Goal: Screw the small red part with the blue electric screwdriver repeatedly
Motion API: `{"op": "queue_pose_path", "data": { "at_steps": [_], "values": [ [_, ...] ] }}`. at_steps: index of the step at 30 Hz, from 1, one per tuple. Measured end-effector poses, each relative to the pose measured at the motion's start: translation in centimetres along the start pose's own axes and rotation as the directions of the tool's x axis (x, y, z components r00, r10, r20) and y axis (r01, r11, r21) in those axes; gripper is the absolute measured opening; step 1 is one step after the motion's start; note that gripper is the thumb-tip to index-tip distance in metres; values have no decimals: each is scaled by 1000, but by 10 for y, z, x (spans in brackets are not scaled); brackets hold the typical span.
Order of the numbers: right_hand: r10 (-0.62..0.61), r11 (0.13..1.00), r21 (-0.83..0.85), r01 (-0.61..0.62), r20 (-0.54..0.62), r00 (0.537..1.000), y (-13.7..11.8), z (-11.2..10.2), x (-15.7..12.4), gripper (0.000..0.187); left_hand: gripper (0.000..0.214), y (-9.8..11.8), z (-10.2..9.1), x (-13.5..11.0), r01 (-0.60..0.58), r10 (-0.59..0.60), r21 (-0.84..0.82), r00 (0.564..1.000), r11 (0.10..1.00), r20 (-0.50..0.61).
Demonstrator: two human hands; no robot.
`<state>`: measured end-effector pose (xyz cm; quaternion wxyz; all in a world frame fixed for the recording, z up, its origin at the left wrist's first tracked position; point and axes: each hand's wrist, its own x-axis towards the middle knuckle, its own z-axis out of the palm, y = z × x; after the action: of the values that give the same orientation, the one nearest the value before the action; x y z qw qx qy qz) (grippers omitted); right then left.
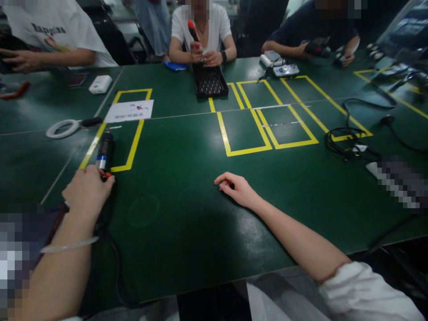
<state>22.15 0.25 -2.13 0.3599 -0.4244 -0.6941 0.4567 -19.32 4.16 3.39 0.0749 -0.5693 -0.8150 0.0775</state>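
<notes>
My left hand [88, 189] is closed around the near end of a black cylindrical tool [106, 149], which looks like an electric screwdriver. The tool has a blue and silver band, and a bit of orange-red shows beside my thumb. It lies inside a yellow taped outline at the left; its near end is hidden by the hand. A black cable [117, 258] runs down the table close to my left wrist. My right hand [236, 189] rests on the green table [187, 232], fingers loosely bent with a gap at the thumb, holding nothing.
A white paper card [130, 110] lies beyond the tool, and a white ring-shaped coil [62, 129] to its left. Opposite, a person holds a red-tipped tool [192, 30] above a black tray [210, 82]. Coiled black cable [347, 145] sits at the right, near more yellow outlines.
</notes>
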Motion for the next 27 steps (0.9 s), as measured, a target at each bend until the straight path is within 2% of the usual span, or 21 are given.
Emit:
{"op": "queue_pose_path", "data": {
  "at_steps": [3,5,7,8,9,10,11,12,14,16,20,23,27],
  "values": [
    [8,1000,-14,-8,-2,1000,-2,0,0,20,53,5,-6,-1,62,-63,-18,998,998,-30],
    [8,1000,-14,-8,4,1000,-3,0,1,20,52,19,-12,-6,39,-46,-70,994,997,-99],
    [11,1000,-13,-10,11,1000,-4,1,1,20,48,43,-18,-16,-60,33,-212,991,975,-131],
    [11,1000,-11,-11,12,1000,-4,1,1,20,46,59,-21,-24,-133,102,-322,989,937,-110],
    [12,1000,-8,-12,12,1000,-3,1,1,19,42,75,-24,-32,-231,220,-466,972,854,-79],
    [13,1000,-3,-13,11,1000,-3,1,1,19,38,93,-27,-41,-309,362,-612,931,728,-40],
    [13,1000,7,-13,12,1000,-2,1,0,19,38,110,-29,-50,-323,487,-742,874,587,4],
    [12,1000,19,-12,16,1000,-1,1,0,19,39,126,-30,-58,-281,588,-844,808,457,49],
    [2,999,49,-3,30,1000,0,1,0,20,43,151,-32,-74,-153,744,-948,658,278,112],
    [-16,997,81,11,54,998,1,1,0,24,51,167,-29,-86,-39,820,-982,557,182,130],
    [-40,991,135,22,138,990,0,2,0,30,67,177,-18,-96,75,877,-993,467,86,111],
    [-27,988,155,2,161,987,0,5,0,20,69,176,-11,-98,108,892,-992,440,66,108],
    [11,977,209,-38,132,991,0,6,-1,18,57,176,-5,-97,156,860,-985,490,72,140]
  ]
}}
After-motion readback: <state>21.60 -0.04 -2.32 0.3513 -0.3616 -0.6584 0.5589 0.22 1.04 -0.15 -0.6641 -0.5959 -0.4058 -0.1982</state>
